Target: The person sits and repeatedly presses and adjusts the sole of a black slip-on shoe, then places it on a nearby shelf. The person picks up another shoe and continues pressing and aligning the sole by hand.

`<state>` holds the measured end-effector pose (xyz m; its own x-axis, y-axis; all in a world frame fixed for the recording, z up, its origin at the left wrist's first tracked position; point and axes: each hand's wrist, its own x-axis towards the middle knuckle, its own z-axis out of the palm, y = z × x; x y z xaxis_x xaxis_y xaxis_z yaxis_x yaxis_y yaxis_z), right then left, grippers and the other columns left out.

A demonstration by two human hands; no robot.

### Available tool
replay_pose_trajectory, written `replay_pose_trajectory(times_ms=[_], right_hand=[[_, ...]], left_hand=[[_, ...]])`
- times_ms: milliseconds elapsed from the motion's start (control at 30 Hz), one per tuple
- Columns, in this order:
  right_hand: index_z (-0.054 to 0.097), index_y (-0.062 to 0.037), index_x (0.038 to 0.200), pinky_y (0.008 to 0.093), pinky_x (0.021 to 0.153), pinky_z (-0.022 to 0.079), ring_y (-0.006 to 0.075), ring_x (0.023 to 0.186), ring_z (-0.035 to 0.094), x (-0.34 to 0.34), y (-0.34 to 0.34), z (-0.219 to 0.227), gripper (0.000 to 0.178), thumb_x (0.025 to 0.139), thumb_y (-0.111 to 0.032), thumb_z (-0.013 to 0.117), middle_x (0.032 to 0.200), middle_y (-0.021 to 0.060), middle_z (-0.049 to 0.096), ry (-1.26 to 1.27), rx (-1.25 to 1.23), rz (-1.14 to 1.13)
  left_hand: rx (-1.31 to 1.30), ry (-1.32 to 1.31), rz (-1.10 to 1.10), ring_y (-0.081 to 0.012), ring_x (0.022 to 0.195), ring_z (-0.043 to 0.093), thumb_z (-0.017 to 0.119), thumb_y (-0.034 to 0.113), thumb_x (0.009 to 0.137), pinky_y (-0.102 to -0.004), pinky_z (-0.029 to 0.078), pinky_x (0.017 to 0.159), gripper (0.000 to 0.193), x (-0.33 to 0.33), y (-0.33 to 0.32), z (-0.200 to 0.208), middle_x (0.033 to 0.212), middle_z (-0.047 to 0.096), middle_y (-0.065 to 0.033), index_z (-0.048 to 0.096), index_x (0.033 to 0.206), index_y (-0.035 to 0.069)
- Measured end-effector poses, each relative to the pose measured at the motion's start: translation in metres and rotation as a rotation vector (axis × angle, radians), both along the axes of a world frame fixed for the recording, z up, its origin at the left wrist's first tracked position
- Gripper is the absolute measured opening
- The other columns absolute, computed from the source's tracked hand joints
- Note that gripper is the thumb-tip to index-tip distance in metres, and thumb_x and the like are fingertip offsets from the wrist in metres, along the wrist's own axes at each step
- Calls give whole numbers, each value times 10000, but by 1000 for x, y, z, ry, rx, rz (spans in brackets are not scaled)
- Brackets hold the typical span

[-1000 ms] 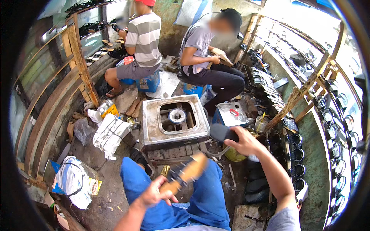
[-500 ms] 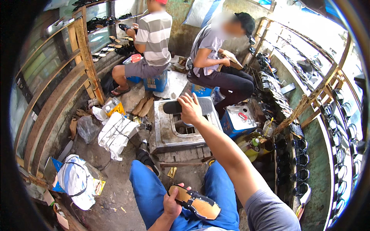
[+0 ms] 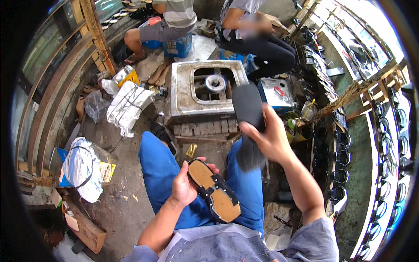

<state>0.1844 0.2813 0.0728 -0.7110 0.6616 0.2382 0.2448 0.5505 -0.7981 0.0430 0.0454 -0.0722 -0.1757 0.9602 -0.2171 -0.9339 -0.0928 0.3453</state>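
Note:
Over my lap, my left hand (image 3: 185,187) is closed around the edge of an unfinished sandal (image 3: 228,207). Its tan underside faces up, with black strap ends folded over the rim. To the right, my right hand (image 3: 276,137) grips a black shoe sole (image 3: 247,105) near its narrow middle, thumb across it. The sole is held upright above my right knee, apart from the sandal. Just beyond it stands a worn metal stove frame (image 3: 181,91), with a round burner (image 3: 215,83) visible through its opening.
Two people sit past the stove; one has a striped shirt (image 3: 182,15), the other dark trousers (image 3: 273,52). A tied white bundle (image 3: 129,105) and another wrapped bundle (image 3: 83,170) lie at left. A blue box (image 3: 273,91) stands right of the stove. Racks of sandals (image 3: 340,163) line the right side.
My right hand has lifted the black sole off the stove and drawn it back toward me, now upright. My left hand has raised and turned the sandal slightly. The view has tilted downward.

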Motion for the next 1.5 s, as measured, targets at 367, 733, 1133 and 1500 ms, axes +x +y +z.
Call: replay_pose_trajectory(times_ms=[367,733,1133,1500], right_hand=[[613,5,1247,250,870,527,63,984,634,103,-148,-56,285,1003,-89,726,1077,10,697,125,-1065,62],[665,-3,1196,249,809,520,39,910,612,70,-155,-62,282,1000,-186,751,995,-1,710,34,-1006,166],[668,-6,1187,255,769,517,38,864,601,70,-157,-65,293,999,-212,755,943,-7,701,47,-981,171],[657,2,1206,246,804,527,43,909,621,65,-158,-71,278,996,-155,751,999,2,710,25,-951,183]], left_hand=[[-46,342,-117,-319,1340,591,351,489,1128,-466,486,1133,645,11,-9,49,1449,588,-220,450,1493,-33],[-33,403,-106,-370,1365,559,170,780,1018,-534,403,1189,974,29,-17,75,1433,590,-234,451,1489,-25],[-33,392,-94,-361,1344,575,158,794,1008,-527,415,1180,994,31,-17,77,1401,607,-230,473,1462,-32],[-17,676,-38,-347,1262,631,624,384,1053,-505,489,1112,579,29,-18,77,1363,618,-234,499,1411,-55]])
